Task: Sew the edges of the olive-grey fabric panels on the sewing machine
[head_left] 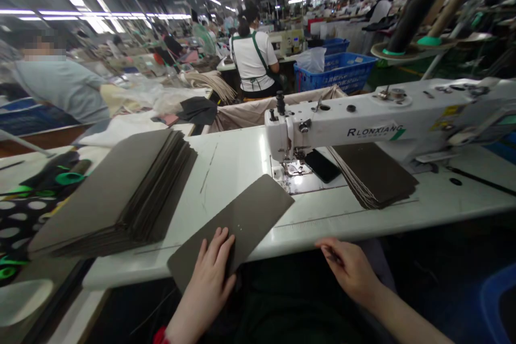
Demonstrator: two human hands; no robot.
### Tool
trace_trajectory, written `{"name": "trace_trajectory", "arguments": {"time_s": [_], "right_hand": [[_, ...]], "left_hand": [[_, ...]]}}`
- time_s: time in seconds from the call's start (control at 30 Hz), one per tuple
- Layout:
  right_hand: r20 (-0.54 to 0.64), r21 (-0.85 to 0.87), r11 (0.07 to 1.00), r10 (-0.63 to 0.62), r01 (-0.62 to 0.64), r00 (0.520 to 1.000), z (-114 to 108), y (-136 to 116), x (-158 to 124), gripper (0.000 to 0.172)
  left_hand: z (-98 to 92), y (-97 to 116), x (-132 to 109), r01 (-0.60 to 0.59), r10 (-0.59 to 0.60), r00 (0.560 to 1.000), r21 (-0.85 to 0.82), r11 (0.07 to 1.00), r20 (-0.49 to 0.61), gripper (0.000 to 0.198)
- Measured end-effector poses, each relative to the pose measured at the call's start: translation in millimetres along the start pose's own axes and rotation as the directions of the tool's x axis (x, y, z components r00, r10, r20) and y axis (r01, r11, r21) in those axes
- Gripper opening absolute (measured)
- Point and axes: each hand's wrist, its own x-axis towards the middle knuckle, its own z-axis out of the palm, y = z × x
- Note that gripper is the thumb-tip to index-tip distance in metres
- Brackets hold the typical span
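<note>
My left hand point(207, 279) lies open, fingers spread, pinning a dark panel point(242, 220) flat across the bench's point(229, 172) front edge, within reach of the sewing machine point(355, 123). My right hand point(350, 269), half curled at that edge, may be pinching something small; I cannot tell. A tall stack of panels point(113, 199) waits at left, a smaller stack point(373, 174) beside the machine, seemingly kept close for quick handling.
</note>
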Motion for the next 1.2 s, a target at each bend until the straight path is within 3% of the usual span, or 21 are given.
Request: {"name": "trace_trajectory", "arguments": {"time_s": [0.07, 0.13, 0.27, 0.4, 0.7, 1.2], "right_hand": [[0.054, 0.070, 0.980, 0.184, -0.188, 0.981, 5.9, -4.4, -11.0, 0.023], [0.092, 0.095, 0.952, 0.284, -0.292, 0.954, 12.5, -6.2, -19.0, 0.025], [0.061, 0.124, 0.916, 0.377, -0.381, 0.924, 19.9, -2.8, -25.5, 0.027], [-0.039, 0.148, 0.896, 0.428, -0.419, 0.903, 13.3, -0.1, -21.5, 0.027], [-0.050, 0.069, 0.895, 0.445, -0.442, 0.894, -2.5, -6.6, -10.3, 0.031], [-0.090, -0.314, 0.856, 0.404, -0.411, 0.910, 7.5, -4.0, -3.4, 0.030]], "left_hand": [[-4.0, 2.0, -0.5, -0.057, 0.058, 0.997, -0.015, 0.998, 0.060, 0.069], [-6.0, 8.5, 4.1, -0.106, 0.106, 0.989, -0.011, 0.994, 0.102, 0.074], [-2.6, 19.3, 15.6, -0.174, 0.174, 0.980, -0.009, 0.985, 0.098, 0.081], [1.8, 14.6, 20.2, -0.210, 0.211, 0.974, -0.030, 0.977, 0.077, 0.081], [-1.0, 8.0, 18.9, -0.220, 0.223, 0.969, -0.037, 0.975, 0.108, 0.078], [-1.7, 5.8, 19.6, -0.237, 0.241, 0.967, -0.064, 0.969, 0.078, 0.080]]}}
